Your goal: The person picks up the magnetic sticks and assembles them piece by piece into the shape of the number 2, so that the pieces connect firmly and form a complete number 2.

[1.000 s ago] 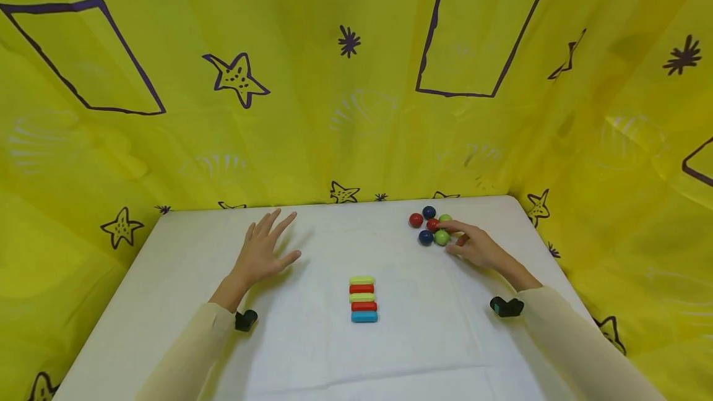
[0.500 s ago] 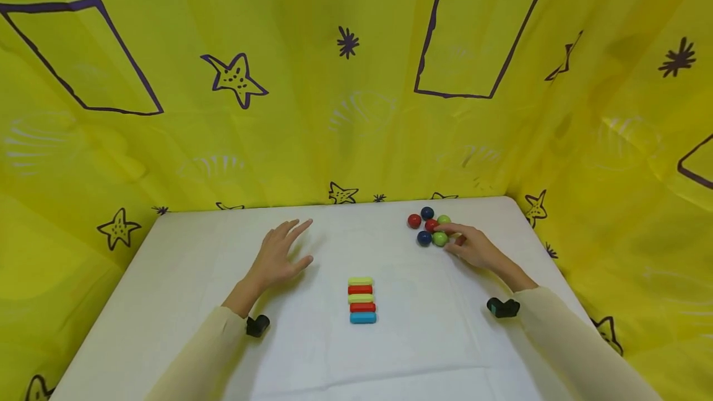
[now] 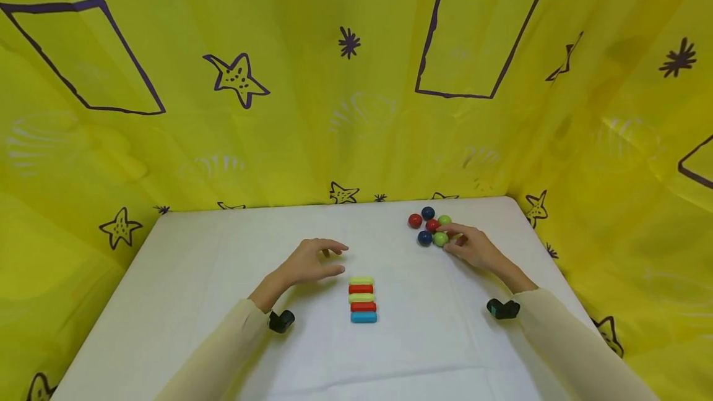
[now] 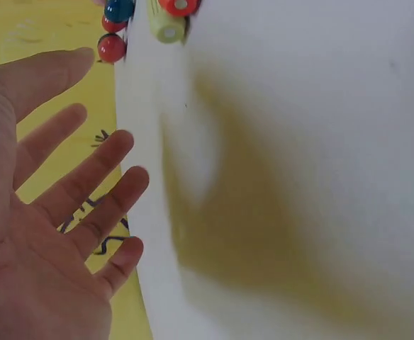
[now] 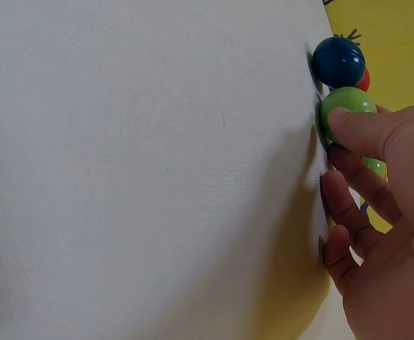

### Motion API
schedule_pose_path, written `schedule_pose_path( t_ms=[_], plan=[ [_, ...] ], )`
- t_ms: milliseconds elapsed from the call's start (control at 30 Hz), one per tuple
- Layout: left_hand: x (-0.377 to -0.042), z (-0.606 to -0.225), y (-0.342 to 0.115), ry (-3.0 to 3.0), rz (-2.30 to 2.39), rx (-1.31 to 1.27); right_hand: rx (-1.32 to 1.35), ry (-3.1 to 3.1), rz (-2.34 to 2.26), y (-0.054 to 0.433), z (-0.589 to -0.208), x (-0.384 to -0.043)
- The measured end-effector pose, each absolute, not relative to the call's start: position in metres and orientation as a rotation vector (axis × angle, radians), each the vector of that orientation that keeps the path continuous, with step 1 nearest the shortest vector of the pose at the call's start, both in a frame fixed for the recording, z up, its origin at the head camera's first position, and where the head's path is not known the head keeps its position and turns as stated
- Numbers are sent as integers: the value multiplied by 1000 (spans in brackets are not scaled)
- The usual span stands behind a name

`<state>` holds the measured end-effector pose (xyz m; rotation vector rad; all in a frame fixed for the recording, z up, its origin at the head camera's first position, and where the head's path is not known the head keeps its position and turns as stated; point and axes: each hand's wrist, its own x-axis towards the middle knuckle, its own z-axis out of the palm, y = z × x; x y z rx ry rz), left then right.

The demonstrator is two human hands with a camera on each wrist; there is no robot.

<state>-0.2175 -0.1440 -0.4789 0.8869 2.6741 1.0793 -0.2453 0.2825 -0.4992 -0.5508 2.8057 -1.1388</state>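
right of centre, the right hand (image 3: 473, 248) pinches the lower green ball (image 3: 440, 239) — best lightly, sparing the blue ball (image 3: 425, 238) beside it — and the left hand (image 3: 305, 264), left of centre, has wide, empty fingers.

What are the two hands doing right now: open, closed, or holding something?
Left hand: open, fingers relaxed, holding nothing.
Right hand: closed on the nearer light-green ball, pinching it.
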Motion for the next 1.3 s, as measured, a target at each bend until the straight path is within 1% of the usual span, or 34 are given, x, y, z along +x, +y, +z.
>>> schedule_pose_path(
  t_ms=[367,800,1300],
  plan=[
    [-224,-486,-118,2520,1026,949,-534,2823,-1128,283,-500,-246],
    [-225,-493,-110,2543,965,957,-492,2848,-1106,284,-508,-249],
    [-226,-499,-107,2596,958,957,-485,2859,-1098,283,-506,-245]
  ],
)
